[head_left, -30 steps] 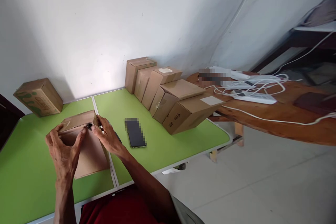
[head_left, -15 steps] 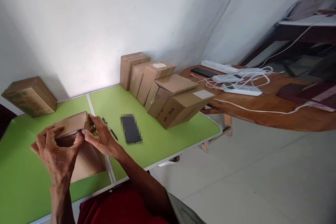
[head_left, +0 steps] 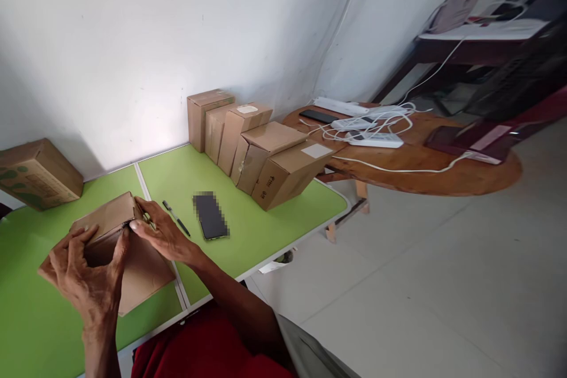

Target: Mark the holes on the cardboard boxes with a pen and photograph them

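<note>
A brown cardboard box (head_left: pixel 146 271) stands on the green table in front of me, its near flap hanging down toward me. My left hand (head_left: pixel 91 266) grips the box, fingers over the top panel and thumb at the front edge near the corner. My right hand (head_left: pixel 162 230) holds the same box at its right corner, fingers on the side and thumb close to the left thumb. Something small and dark shows at the corner between the thumbs; I cannot make out what. A pen (head_left: pixel 176 218) and a smartphone (head_left: pixel 211 217) lie to the right of the hands.
Several closed cardboard boxes (head_left: pixel 287 165) stand in a row near the wall. Another printed box (head_left: pixel 44 174) is at the far left. White power strips (head_left: pixel 376 139) with tangled cords lie on a wooden table (head_left: pixel 390 180) at the right. A seam (head_left: pixel 146 183) crosses the green table (head_left: pixel 248 242).
The view has swung right, so the scene sits further left. Both hands keep hold of the box corner, with the right thumb shifted slightly.
</note>
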Action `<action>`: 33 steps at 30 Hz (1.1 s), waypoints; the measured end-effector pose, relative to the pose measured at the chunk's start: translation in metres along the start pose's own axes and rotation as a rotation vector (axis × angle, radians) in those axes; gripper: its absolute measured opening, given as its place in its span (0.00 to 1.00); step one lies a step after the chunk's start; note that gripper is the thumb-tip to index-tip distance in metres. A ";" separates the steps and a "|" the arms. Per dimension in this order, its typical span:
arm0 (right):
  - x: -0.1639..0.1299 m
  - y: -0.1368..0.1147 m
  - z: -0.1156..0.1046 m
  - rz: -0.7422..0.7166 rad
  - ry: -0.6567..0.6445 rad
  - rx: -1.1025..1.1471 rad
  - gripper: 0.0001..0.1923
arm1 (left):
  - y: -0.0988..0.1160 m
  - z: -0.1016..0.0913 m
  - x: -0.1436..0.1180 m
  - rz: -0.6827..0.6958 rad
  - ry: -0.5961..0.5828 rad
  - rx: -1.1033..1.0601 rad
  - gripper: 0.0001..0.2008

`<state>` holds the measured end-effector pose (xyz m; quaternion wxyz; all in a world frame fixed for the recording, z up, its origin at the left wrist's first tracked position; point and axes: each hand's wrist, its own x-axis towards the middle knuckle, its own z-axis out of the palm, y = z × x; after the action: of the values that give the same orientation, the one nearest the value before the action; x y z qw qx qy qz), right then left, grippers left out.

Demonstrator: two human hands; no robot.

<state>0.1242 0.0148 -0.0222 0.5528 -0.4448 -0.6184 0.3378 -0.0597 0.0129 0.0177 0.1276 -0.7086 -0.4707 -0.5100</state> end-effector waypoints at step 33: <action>0.000 -0.020 -0.003 0.004 0.273 0.576 0.24 | -0.013 0.013 0.014 -0.023 -0.324 0.084 0.44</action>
<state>0.1237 0.0073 -0.0037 0.7333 -0.3125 -0.4166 0.4372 -0.0614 0.0359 0.0197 0.0739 -0.7701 -0.5140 -0.3705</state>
